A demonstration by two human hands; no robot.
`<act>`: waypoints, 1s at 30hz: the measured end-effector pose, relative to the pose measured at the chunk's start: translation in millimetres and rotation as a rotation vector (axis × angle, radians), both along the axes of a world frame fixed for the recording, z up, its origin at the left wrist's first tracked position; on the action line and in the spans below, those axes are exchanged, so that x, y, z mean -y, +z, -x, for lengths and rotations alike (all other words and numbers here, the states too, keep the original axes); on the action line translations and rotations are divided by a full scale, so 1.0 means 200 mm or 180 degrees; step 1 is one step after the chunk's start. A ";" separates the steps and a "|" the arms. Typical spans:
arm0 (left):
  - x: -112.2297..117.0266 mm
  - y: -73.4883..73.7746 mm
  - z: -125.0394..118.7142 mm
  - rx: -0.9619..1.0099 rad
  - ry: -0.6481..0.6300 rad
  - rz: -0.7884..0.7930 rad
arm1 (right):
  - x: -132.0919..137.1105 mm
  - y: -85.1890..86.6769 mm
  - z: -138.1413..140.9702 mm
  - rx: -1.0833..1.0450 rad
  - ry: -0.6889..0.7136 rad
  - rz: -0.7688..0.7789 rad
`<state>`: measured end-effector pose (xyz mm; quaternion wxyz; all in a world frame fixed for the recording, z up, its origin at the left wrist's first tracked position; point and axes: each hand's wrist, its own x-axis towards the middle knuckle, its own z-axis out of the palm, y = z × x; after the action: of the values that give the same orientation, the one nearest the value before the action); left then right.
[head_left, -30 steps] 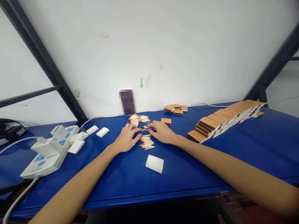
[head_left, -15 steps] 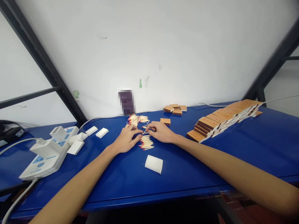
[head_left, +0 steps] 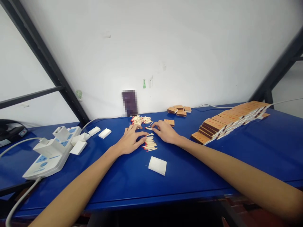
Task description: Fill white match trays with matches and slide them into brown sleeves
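Observation:
A small aligned bundle of red-tipped matches [head_left: 149, 145] lies on the blue table [head_left: 189, 170] between my hands. My left hand [head_left: 131, 140] rests palm down beside it, fingers stretched flat with the fingertips touching the bundle's left side. My right hand [head_left: 165, 131] lies just right of the bundle, its thumb and forefinger pinched on a single match [head_left: 149, 128]. A looser heap of matches [head_left: 140, 119] sits behind the hands. A white inner matchbox tray [head_left: 157, 165] lies nearer to me.
Brown matchbox sleeves stand in a long stacked row [head_left: 227, 121] at the right, several more [head_left: 178, 110] at the back and one [head_left: 169, 122] by my right hand. White trays [head_left: 91, 135] and a power strip with plugs [head_left: 48, 151] occupy the left. A blurred dark object [head_left: 129, 102] leans on the wall.
My right hand's fingers have shifted slightly toward the back heap with a match pinched. My left hand stays beside the bundle. The view has barely shifted.

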<state>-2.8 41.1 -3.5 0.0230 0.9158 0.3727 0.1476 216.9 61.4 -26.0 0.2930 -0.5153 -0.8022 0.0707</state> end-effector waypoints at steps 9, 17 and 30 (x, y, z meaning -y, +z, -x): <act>0.01 0.00 0.00 0.0105 -0.0086 -0.0070 | 0.00 0.01 0.00 0.0071 0.0088 -0.0048; -0.01 -0.01 0.00 0.0087 0.0199 -0.0248 | 0.01 0.02 0.00 -0.0041 0.0257 0.0079; -0.01 -0.01 0.00 0.0164 0.0073 -0.0134 | -0.03 0.01 0.02 0.0291 0.0242 0.0070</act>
<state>-2.6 42.5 -5.1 0.0115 0.9077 0.3792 0.1792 213.8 66.6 -23.7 0.2476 -0.4903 -0.8330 0.0670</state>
